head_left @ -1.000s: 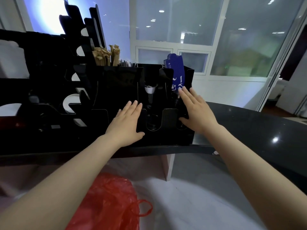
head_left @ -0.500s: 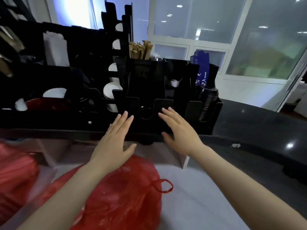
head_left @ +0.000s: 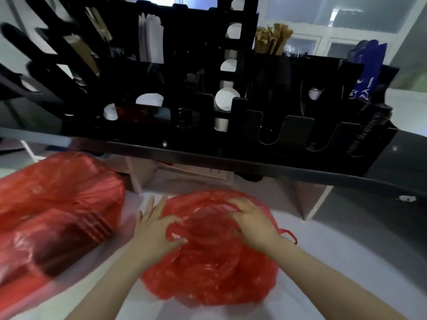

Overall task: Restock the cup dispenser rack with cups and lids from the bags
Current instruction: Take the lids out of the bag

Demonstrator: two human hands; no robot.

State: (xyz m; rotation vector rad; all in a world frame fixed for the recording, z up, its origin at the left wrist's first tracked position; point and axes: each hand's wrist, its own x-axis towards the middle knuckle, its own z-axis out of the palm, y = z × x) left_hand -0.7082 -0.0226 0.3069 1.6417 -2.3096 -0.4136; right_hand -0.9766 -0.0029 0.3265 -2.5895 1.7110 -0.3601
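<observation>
The crinkly red plastic bag [head_left: 208, 262] sits in the lower middle of the frame, on the pale lower bench [head_left: 335, 262]. Both hands are on top of it. The left hand [head_left: 157, 229] pinches a fold of the plastic between its thumb and first finger, while its other fingers stick out straight. The right hand [head_left: 251, 218] curls its fingers into the plastic near the top. A thin red bag handle [head_left: 290, 235] pokes out just beside the right wrist.

The step looks like opening the bag. To do it well, the person should pull the two sides apart slowly and find the mouth, so that nothing inside gets squashed. What is in the bag cannot be seen.

There are two red bags. The second, bigger red plastic bag [head_left: 53, 215] lies at the lower left, and it is blurry.

Above them, across the top half of the frame, stands the tall black cup dispenser rack [head_left: 254, 125] on a dark shelf [head_left: 300, 167]. In its lower right part, two U-shaped slots [head_left: 275, 132] look empty. One stack of dark lids [head_left: 372, 125] leans at the right end. Several white round cups [head_left: 225, 100] show in the middle.
</observation>
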